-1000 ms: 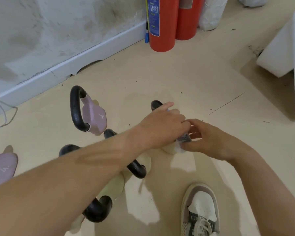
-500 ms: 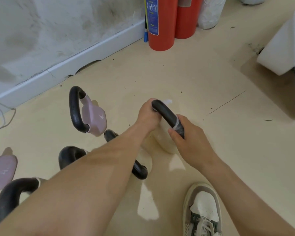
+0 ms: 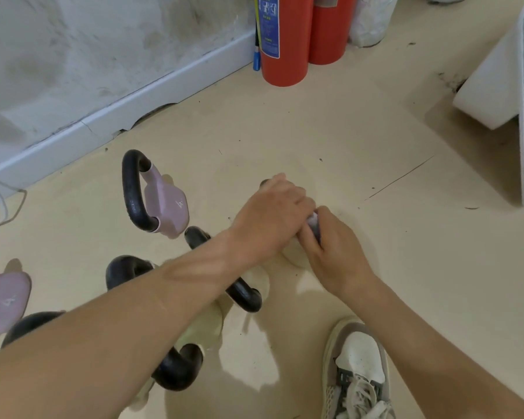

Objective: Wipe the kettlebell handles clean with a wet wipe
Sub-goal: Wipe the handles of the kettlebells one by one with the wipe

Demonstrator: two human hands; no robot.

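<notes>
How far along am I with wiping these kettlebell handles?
Done: no handle shows a visible sign of wiping, so I cannot tell. In hand: your left hand grips the handle of the cream kettlebell while your right hand pinches the wet wipe against it. Left: possibly the pink kettlebell and the black handles by your left arm.
</notes>
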